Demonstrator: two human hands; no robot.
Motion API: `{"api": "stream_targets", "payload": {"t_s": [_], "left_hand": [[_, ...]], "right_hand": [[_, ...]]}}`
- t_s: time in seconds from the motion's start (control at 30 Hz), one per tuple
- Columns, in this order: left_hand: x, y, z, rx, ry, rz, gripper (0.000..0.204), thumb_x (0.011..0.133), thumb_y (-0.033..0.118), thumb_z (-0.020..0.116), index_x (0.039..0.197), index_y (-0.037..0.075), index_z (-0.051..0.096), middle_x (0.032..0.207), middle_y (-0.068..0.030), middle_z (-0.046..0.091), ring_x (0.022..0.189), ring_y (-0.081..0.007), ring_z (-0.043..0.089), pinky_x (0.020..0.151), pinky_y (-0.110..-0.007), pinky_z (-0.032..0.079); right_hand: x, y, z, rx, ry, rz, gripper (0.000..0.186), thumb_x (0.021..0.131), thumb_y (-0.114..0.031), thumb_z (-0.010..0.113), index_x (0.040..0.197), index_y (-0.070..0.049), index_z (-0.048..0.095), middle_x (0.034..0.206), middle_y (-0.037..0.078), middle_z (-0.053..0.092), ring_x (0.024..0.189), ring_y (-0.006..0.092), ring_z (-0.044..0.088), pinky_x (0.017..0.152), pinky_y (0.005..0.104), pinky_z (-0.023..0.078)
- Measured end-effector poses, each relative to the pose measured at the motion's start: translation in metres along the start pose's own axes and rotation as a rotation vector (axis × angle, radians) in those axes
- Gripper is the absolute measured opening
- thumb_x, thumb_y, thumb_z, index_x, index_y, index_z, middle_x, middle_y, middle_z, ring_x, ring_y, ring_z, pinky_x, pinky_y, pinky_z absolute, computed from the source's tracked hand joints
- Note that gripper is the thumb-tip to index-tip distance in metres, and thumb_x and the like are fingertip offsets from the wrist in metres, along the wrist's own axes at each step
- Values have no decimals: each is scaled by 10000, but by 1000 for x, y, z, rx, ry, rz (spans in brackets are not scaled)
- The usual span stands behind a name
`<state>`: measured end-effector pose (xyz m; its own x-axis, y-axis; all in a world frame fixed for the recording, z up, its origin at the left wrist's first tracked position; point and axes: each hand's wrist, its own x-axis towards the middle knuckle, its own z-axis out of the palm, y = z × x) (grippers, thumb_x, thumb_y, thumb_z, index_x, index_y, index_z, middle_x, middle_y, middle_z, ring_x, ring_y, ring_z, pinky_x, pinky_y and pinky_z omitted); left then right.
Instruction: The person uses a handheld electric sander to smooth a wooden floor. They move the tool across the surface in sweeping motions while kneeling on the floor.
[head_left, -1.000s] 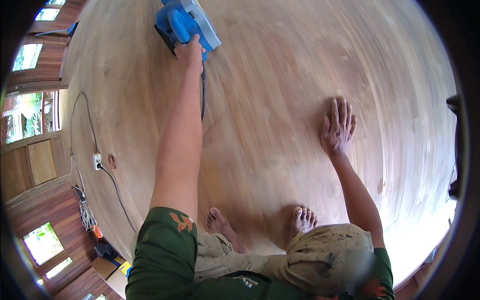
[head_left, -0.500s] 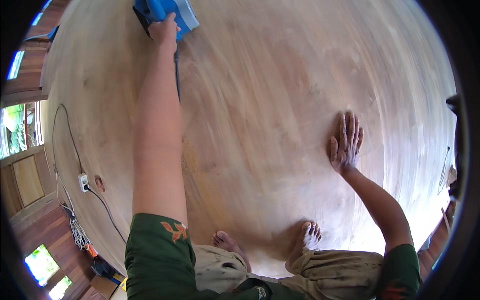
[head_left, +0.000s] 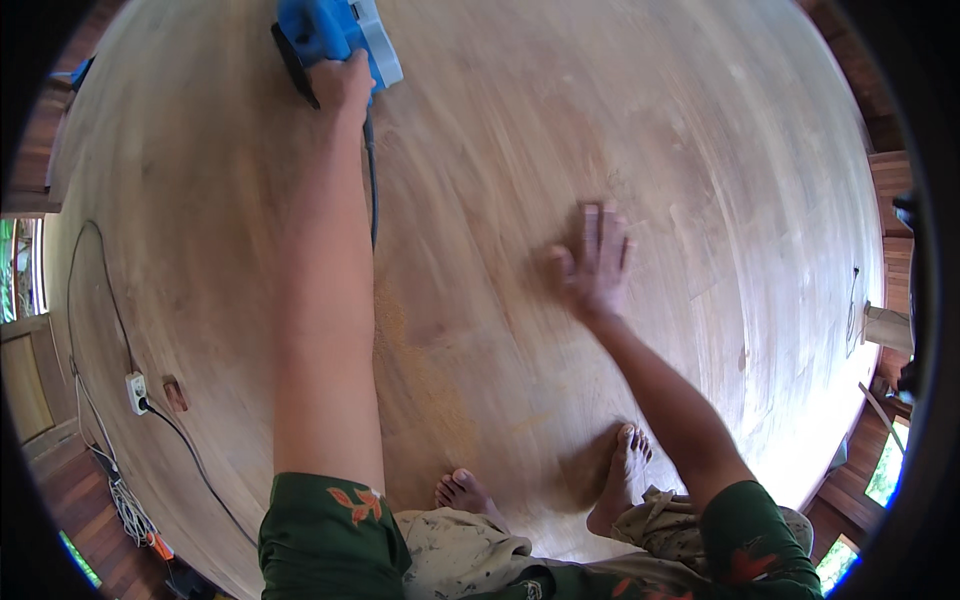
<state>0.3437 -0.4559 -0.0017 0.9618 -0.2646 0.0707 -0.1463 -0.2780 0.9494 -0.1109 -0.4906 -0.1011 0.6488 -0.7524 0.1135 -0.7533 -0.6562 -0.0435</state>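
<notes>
My left hand [head_left: 343, 82] is wrapped round the rear handle of a blue corded power tool, which looks like a belt sander [head_left: 345, 35]. It rests on the wide wooden floor [head_left: 480, 320] at the far left, its upper end cut off by the picture's edge. From its back a dark cord [head_left: 372, 180] runs toward me and passes behind my left forearm. Toward the middle, my right hand [head_left: 597, 265] has its fingers spread and holds nothing. Motion blurs it, and whether the palm touches the boards I cannot tell.
Fine sawdust [head_left: 420, 370] lies beside my left forearm. My bare feet [head_left: 625, 470] stand on the boards. At left, a white socket [head_left: 137, 393] has a black plug in it, with a coiled cable [head_left: 130, 510] nearby. A thin cord [head_left: 853, 305] lies at the right edge.
My right hand has left its flat place on the floor and moved left. The sander and my left hand have shifted slightly nearer in view. The whole view has turned a little.
</notes>
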Motion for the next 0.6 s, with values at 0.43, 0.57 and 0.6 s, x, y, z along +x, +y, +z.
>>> {"api": "stream_targets", "payload": {"t_s": [0.43,0.57,0.6], "left_hand": [[-91,-9,-33,6,-15,-25,237,884,188,729,819,-16,629,675,-104,663,564,-221,673,572,-373,553],[-118,-12,-38,42,-19,-38,325,891,242,711,925,-78,664,740,-171,719,603,-280,742,591,-400,603],[-126,-12,-39,14,-25,-21,320,892,234,710,943,-78,662,740,-169,718,602,-276,739,593,-398,603]], "right_hand": [[-51,-125,-34,318,-168,-457,766,1103,-511,343,1664,-15,180,1755,143,150,1635,283,85,1333,443,67],[-90,-119,-39,316,-170,-297,778,1094,-498,403,1665,-18,182,1755,132,161,1633,266,110,1331,434,94],[-103,-121,-41,305,-190,-238,785,1091,-493,421,1667,-20,175,1757,127,158,1633,259,111,1330,432,98]]}}
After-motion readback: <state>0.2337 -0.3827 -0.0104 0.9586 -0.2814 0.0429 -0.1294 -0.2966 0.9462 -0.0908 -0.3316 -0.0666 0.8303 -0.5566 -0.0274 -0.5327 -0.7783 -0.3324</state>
